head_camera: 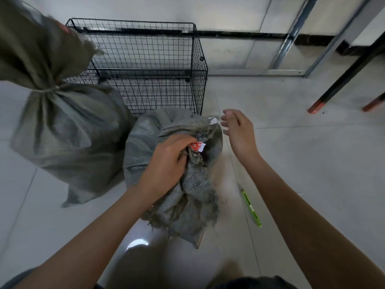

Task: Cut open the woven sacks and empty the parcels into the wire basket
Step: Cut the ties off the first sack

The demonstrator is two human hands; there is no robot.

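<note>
Left of the wire basket (pixel 199 65) leans a tied sack (pixel 68 138), in front of the basket my left hand (pixel 168 161) grips the second sack (pixel 187 197) by its bunched neck, my right hand (pixel 237 132) hovers beside it with relaxed fingers, and a green cutter (pixel 251 207) lies on the floor (pixel 312 163).

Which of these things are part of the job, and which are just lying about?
Job: frayed grey woven sack, gripped by the left hand; tied grey woven sack; black wire basket; green box cutter on the floor.
Lying about: black table legs with orange feet; silver metal frame.
</note>
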